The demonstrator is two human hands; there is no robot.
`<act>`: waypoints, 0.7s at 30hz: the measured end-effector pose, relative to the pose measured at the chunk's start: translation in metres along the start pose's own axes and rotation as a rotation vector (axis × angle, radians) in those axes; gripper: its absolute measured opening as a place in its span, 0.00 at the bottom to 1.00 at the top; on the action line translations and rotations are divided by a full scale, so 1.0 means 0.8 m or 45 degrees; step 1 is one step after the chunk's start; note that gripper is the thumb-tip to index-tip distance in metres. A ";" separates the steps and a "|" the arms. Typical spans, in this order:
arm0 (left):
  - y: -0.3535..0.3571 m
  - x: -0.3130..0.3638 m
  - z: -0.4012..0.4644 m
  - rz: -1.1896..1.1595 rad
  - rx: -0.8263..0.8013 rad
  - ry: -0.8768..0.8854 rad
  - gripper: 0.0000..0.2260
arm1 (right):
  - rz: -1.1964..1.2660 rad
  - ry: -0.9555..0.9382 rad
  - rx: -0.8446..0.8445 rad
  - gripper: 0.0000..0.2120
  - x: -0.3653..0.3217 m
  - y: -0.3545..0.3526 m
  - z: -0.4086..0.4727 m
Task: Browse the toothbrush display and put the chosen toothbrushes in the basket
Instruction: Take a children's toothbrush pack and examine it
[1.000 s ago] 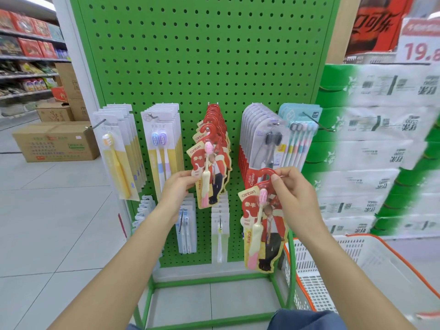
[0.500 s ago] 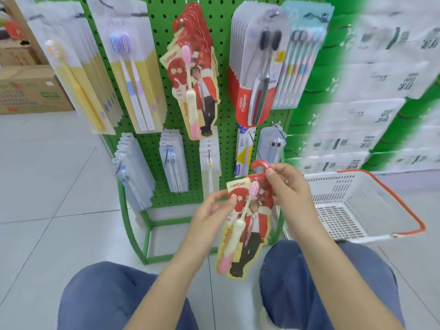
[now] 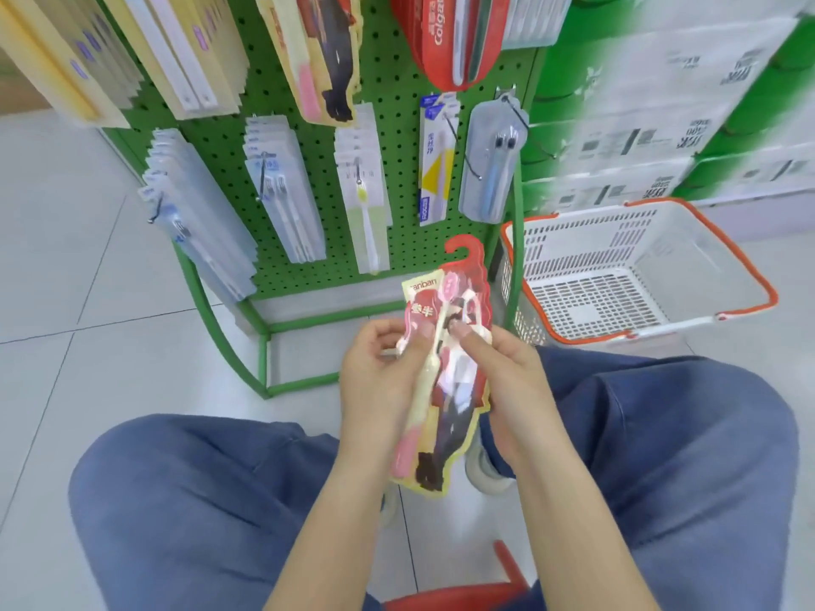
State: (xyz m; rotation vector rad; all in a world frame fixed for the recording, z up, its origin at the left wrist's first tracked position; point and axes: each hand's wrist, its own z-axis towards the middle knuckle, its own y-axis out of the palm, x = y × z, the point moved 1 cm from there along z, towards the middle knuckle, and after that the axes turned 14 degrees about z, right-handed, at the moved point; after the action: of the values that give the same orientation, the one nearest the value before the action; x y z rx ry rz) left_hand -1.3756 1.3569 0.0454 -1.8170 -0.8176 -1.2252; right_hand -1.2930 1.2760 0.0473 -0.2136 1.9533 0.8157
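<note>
A red and yellow toothbrush pack [image 3: 445, 381] with a pink brush and a red hanger hook is held upright between my knees, in front of the green pegboard display [image 3: 397, 169]. My left hand [image 3: 379, 377] grips its left edge, thumb on the front. My right hand [image 3: 502, 381] grips its right edge, thumb pressed on the front. The white basket [image 3: 639, 275] with orange rim stands on the floor to the right, apart from the pack; nothing shows inside it.
More toothbrush packs hang on pegs across the display [image 3: 282, 200]. Green and white stacked packages [image 3: 661, 103] rise behind the basket. My knees in blue trousers [image 3: 661, 456] flank the hands. A red object [image 3: 463, 593] sits at the bottom edge.
The view has dropped lower and closer to the floor. The pack came down towards my lap, and my right hand slid from the hanger hook to the pack's right edge.
</note>
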 end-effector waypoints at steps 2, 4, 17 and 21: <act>-0.004 0.000 -0.003 0.114 0.105 0.122 0.06 | -0.103 -0.102 -0.011 0.14 0.003 0.001 -0.002; -0.010 0.004 -0.006 0.190 0.139 0.268 0.06 | -0.209 -0.176 -0.077 0.10 0.002 0.001 -0.004; -0.011 0.040 -0.022 -0.004 0.104 0.376 0.07 | -0.438 -0.296 -0.269 0.11 -0.024 -0.004 -0.024; -0.012 0.044 -0.025 -0.008 0.102 0.382 0.07 | -0.407 -0.280 -0.271 0.09 -0.028 -0.003 -0.027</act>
State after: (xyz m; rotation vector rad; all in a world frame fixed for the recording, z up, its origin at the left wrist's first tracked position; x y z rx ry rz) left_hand -1.3810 1.3474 0.0857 -1.5208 -0.6915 -1.4063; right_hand -1.2958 1.2563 0.0714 -0.5266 1.5744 0.7967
